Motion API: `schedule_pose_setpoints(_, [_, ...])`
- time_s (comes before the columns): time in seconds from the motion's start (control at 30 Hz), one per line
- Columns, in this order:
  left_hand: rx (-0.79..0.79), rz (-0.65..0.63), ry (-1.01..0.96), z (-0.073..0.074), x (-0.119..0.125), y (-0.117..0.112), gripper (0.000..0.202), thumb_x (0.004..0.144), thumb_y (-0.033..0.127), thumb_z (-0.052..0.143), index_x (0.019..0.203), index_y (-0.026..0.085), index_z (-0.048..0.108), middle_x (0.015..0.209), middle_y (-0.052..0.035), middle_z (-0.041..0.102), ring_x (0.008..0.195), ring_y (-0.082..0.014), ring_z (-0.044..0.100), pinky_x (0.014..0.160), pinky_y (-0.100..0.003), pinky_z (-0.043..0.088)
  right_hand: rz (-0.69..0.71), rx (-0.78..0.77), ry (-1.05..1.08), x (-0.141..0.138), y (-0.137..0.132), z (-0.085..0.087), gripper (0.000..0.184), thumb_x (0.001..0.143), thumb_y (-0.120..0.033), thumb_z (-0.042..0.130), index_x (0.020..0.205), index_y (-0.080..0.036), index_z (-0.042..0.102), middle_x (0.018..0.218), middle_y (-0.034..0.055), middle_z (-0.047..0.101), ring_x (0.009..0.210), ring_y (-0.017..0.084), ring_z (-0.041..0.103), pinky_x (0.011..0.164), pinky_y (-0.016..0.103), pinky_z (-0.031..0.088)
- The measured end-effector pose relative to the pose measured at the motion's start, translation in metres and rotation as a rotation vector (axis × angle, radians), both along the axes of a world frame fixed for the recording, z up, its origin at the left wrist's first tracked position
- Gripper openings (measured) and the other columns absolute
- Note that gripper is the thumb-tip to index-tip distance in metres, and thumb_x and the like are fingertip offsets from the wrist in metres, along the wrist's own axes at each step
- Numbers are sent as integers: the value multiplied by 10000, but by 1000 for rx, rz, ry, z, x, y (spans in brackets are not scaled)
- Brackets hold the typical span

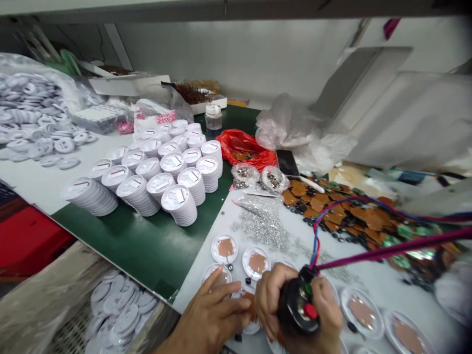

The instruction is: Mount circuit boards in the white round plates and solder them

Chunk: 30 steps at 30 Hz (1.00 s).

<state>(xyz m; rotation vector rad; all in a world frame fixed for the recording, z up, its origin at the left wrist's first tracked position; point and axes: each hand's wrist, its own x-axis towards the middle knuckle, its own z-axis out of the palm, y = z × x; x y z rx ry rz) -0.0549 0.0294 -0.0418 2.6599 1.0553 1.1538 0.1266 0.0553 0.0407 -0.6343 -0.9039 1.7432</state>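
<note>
My right hand (275, 300) is wrapped round a black electric screwdriver (298, 302) with a red and a green button; its tip is hidden below my fist. Beside it, my left hand (214, 319) has its fingers stretched out over a white round housing with a brown circuit board (251, 307), partly covered by my fingers. Just beyond lie more white housings, one with a board (224, 247) and another (257, 262), with small black parts on wires. On the right side sits a further white housing (362, 313).
Stacked white discs (179, 204) stand on the green mat (147, 246). Small screws (263, 221) lie scattered ahead, near a red bag (245, 147). Brown boards (342, 216) are heaped at right. A magenta cord (391, 250) stretches from the screwdriver. A bin of white discs (118, 312) is lower left.
</note>
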Motion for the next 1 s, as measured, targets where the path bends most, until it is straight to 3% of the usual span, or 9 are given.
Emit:
schedule_pose_setpoints(0.13, [-26, -10, 8, -2, -1, -2, 234, 1064, 302, 525, 942, 295, 724, 1017, 97, 798, 1220, -123, 646, 1297, -410, 113, 32, 43, -23, -2, -2, 1, 672, 923, -762, 369, 728, -196, 676, 500, 7, 531, 436, 140, 462, 445, 265, 368])
schedule_pose_setpoints(0.27, [-5, -24, 33, -4, -1, 2, 276, 1075, 310, 492, 927, 286, 724, 1039, 86, 794, 1194, -125, 651, 1300, -398, 109, 110, 63, -142, -5, -3, 7, 688, 925, -763, 355, 679, -192, 652, 523, 18, 515, 433, 125, 415, 421, 252, 262])
schedule_pose_setpoints(0.43, [76, -55, 14, -1, -1, 10, 425, 1117, 278, 353, 899, 281, 718, 948, 100, 788, 1137, -110, 668, 1299, -391, 114, 189, 116, -200, -4, 0, 19, 708, 869, -845, 396, 578, -237, 613, 485, 20, 502, 450, 154, 430, 452, 293, 337])
schedule_pose_setpoints(0.57, [95, -85, 31, 16, -6, 16, 297, 1087, 266, 476, 906, 283, 711, 958, 143, 790, 1070, -93, 696, 1303, -372, 58, 27, 175, -114, 20, 7, 35, 720, 792, -910, 387, 618, -269, 664, 497, 36, 528, 463, 189, 481, 452, 327, 388])
schedule_pose_setpoints(0.63, [40, -120, 81, 28, -8, 20, 172, 1042, 299, 583, 921, 280, 704, 986, 146, 792, 1037, -85, 702, 1298, -330, 33, -89, 195, -82, 37, 16, 46, 607, 778, -846, 521, 658, -278, 698, 518, 30, 543, 467, 187, 490, 470, 339, 436])
schedule_pose_setpoints(0.73, [-65, -85, 42, 44, -3, 30, 110, 1030, 318, 592, 1054, 282, 693, 1047, 97, 787, 1070, -104, 678, 1284, -294, 37, -155, 162, -93, 51, 36, 59, 610, 859, -768, 468, 716, -242, 742, 518, 44, 547, 489, 198, 525, 491, 352, 483])
schedule_pose_setpoints(0.83, [-275, 7, 114, 53, 10, 48, 382, 1009, 207, 572, 1386, 266, 551, 1361, -5, 682, 1321, -210, 549, 1272, -462, 153, -303, 165, -49, 45, 58, 60, 624, 887, -722, 460, 637, -210, 716, 469, 27, 522, 429, 156, 497, 416, 281, 412])
schedule_pose_setpoints(0.9, [-383, 33, 155, 53, 19, 62, 490, 987, 186, 605, 1454, 263, 481, 1435, -21, 633, 1407, -257, 471, 1250, -542, 200, -369, 167, -28, 36, 69, 54, 608, 876, -706, 501, 603, -198, 693, 447, 12, 509, 398, 138, 484, 397, 258, 387])
schedule_pose_setpoints(1.0, [-472, -35, 219, 49, 25, 78, 479, 963, 125, 616, 1409, 280, 536, 1398, -4, 663, 1438, -273, 445, 1255, -595, 153, -366, 149, -31, 24, 80, 40, 609, 895, -693, 491, 596, -194, 673, 450, 6, 520, 397, 136, 497, 405, 255, 396])
